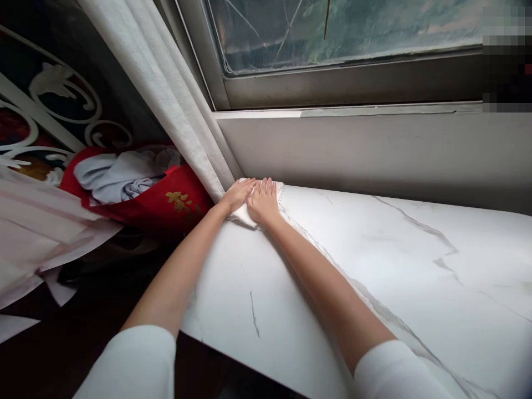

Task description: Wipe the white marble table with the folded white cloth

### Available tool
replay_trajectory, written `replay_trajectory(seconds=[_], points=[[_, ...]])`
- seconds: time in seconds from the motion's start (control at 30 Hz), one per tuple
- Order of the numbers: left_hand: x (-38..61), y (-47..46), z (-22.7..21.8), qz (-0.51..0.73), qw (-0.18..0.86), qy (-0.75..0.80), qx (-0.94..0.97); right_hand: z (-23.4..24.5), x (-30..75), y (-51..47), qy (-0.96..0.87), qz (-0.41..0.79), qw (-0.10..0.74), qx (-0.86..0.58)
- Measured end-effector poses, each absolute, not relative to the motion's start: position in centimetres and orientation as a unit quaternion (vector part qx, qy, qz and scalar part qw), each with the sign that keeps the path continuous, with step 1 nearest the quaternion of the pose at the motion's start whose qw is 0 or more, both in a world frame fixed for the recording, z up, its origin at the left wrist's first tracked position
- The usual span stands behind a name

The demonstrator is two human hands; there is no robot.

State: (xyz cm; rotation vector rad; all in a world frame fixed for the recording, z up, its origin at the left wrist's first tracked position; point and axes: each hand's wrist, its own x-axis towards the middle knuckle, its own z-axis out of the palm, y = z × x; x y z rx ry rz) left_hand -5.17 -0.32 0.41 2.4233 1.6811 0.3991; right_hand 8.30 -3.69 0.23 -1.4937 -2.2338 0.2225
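both hands pressed flat on a cloth at the far corner of a marble ledge

nearest, two white sleeves [137, 360] end at bare forearms that reach out across the white veined ledge [374, 266]. at its far left corner the left hand [238, 194] and right hand [262, 200] lie side by side and touching, palms down, fingers straight and close together. they grip nothing and only press on a small white cloth [241, 218], which shows at their edges. the doubled palms probably hold it flat against the stone. just beside them the pale curtain [174, 100] hangs down to the corner. left of it is a red bundle [174, 202] holding grey fabric [116, 174]. beyond are the grey wall and the window [332, 27].
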Motion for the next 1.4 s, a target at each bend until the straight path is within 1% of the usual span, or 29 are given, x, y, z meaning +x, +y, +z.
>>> replay_trajectory(seconds=[0.17,0.37,0.5,0.67,0.83,0.97,1.07,1.17,1.3,1.4], points=[[-5.0,1.9,0.1,0.136,0.085,0.562,0.812,-0.1,8.3,-2.0,-0.799,0.072,0.238,-0.547],[-4.8,-0.8,0.7,0.112,0.06,0.555,0.822,0.0,8.7,-4.1,-0.807,0.057,0.233,-0.54],[-4.8,-6.0,1.1,0.097,0.053,0.549,0.829,0.0,9.0,-8.8,-0.823,0.05,0.229,-0.517],[-5.2,-15.6,0.9,0.102,0.029,0.537,0.837,0.7,9.8,-17.4,-0.849,0.068,0.224,-0.475],[-3.8,-24.8,0.4,0.128,0.006,0.519,0.845,1.7,13.2,-25.4,-0.892,0.122,0.209,-0.383],[-1.9,-28.6,0.7,0.135,0.009,0.52,0.843,2.4,15.9,-28.1,-0.905,0.18,0.192,-0.335],[-1.2,-27.6,0.9,0.121,0.029,0.528,0.84,2.7,16.0,-27.0,-0.894,0.213,0.17,-0.357],[-0.9,-23.3,0.9,0.11,0.043,0.535,0.836,2.8,14.9,-23.6,-0.867,0.221,0.158,-0.418],[0.5,-14.9,0.7,0.092,0.046,0.55,0.829,1.9,14.3,-16.5,-0.835,0.141,0.182,-0.499],[2.8,-9.3,0.5,0.094,0.026,0.575,0.812,1.0,16.0,-10.7,-0.846,0.08,0.171,-0.498]])
